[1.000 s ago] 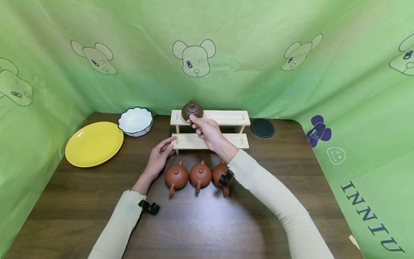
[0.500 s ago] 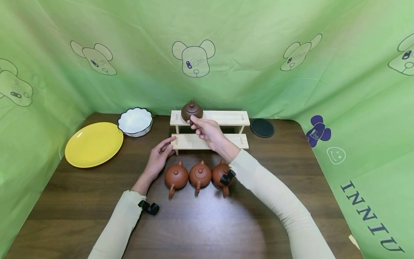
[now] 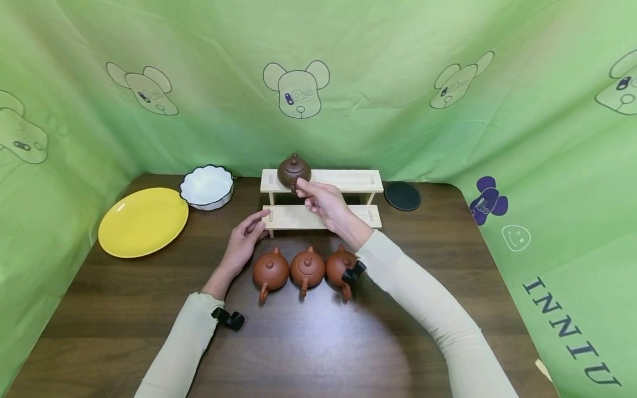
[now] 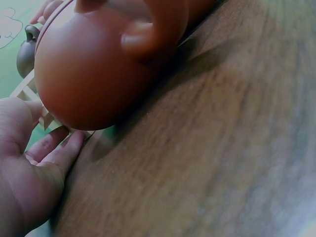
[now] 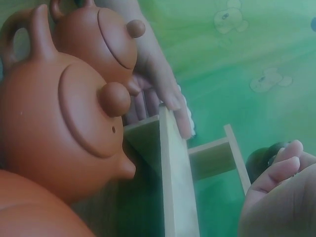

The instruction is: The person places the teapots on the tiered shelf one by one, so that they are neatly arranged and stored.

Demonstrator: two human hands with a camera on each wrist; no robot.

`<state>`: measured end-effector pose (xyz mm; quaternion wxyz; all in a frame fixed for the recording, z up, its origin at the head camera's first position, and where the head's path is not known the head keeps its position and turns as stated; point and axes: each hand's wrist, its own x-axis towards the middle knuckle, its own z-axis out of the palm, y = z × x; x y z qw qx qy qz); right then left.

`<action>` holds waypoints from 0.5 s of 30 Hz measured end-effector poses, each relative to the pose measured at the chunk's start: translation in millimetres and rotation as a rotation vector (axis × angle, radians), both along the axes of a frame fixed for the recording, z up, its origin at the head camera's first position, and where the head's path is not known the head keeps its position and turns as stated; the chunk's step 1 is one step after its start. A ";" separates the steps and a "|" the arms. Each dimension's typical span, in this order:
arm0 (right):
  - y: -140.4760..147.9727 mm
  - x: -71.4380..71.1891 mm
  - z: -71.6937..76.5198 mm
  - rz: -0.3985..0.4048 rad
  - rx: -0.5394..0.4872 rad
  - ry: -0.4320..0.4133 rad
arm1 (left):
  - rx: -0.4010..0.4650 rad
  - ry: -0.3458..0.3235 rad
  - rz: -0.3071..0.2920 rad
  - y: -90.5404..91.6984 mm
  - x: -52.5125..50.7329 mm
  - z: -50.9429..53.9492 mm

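Observation:
A dark brown teapot (image 3: pixel 293 171) sits at the left end of the upper tier of a two-tier wooden stand (image 3: pixel 343 216). My right hand (image 3: pixel 328 207) is just right of the teapot's handle, which shows bare beside the thumb tip. In the right wrist view, the fingertips (image 5: pixel 291 163) partly cover this teapot. My left hand (image 3: pixel 242 243) grips the left end of the lower tier, fingers over and beside the board. Three reddish-brown teapots stand in a row before the stand: left (image 3: pixel 271 271), middle (image 3: pixel 307 270) and right (image 3: pixel 340 265), the last partly hidden by the right wrist's camera.
A yellow plate (image 3: pixel 144 222) and a white scalloped bowl (image 3: pixel 207 187) stand at the left. Right of the stand lies a dark round coaster (image 3: pixel 402 196). Green printed cloth (image 3: pixel 378 105) hangs around the wooden table (image 3: pixel 423 265).
The right hand has shifted slightly right, off the dark teapot's handle, which is now uncovered. The left hand keeps its place on the stand; the teapots stay put.

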<state>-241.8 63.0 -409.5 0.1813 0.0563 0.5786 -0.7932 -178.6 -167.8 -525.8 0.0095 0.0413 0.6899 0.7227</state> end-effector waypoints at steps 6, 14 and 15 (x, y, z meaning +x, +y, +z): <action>4.4 0.5 -2.5 0.000 0.006 0.003 | -0.003 0.002 -0.003 -1.2 -0.8 -2.6; 14.6 4.2 -2.9 -0.021 -0.003 -0.032 | 0.012 0.012 -0.002 -0.9 -1.2 -2.5; 16.3 4.6 -2.6 -0.021 -0.005 -0.036 | 0.011 0.011 -0.003 -0.9 -1.2 -2.5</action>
